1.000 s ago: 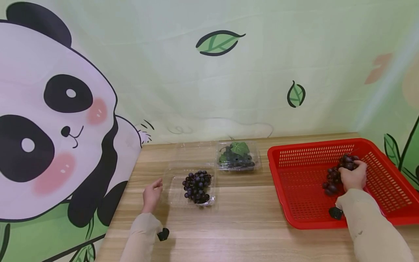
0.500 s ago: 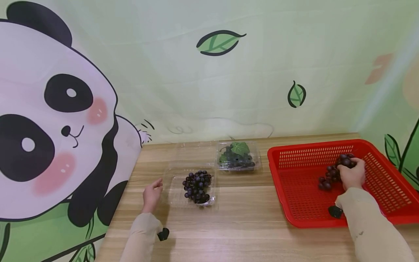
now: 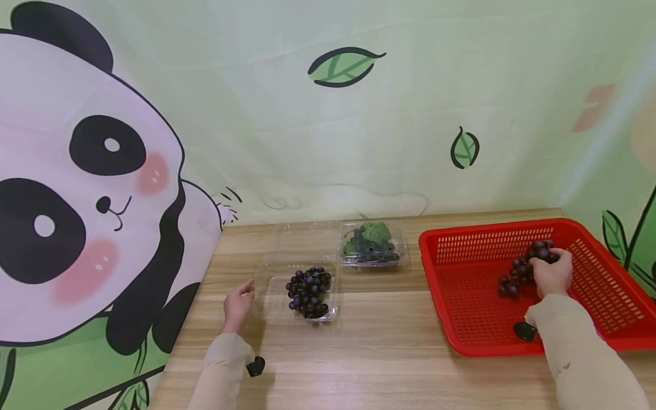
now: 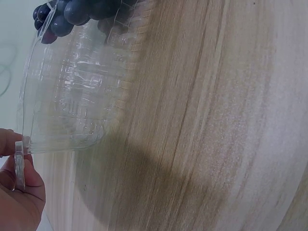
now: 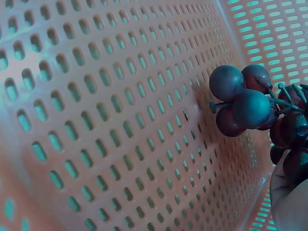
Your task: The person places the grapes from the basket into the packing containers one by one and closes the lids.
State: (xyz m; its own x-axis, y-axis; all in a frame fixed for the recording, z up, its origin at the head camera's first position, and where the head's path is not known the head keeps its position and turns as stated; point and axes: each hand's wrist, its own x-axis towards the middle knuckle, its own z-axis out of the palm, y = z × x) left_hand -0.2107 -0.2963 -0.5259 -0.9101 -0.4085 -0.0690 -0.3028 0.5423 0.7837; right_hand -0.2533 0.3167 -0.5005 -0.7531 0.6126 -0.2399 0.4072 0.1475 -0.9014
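Observation:
My right hand (image 3: 553, 275) grips a bunch of dark purple grapes (image 3: 521, 272) inside the red basket (image 3: 435, 296). In the right wrist view, the loose end of the bunch (image 5: 250, 107) sticks out beyond the thumb, with the basket floor behind it. My left hand (image 3: 238, 306) is at the left edge of an open clear plastic box (image 3: 274, 299). The left wrist view shows the fingers (image 4: 32, 178) pinching a tab at its rim. Another bunch of dark grapes (image 3: 309, 290) lies in the right part of that box, whose raised lid (image 3: 307, 239) leans back.
Behind the open box, to its right, stands a clear box (image 3: 373, 246) holding dark grapes and green leaves. The wooden table (image 3: 379, 347) ends at a pale green printed backdrop (image 3: 256, 114) with a panda.
In the basket, the right hand and its bunch have shifted slightly up and left, the lower grapes swinging left. Over the last half second little has moved. The left hand stays put.

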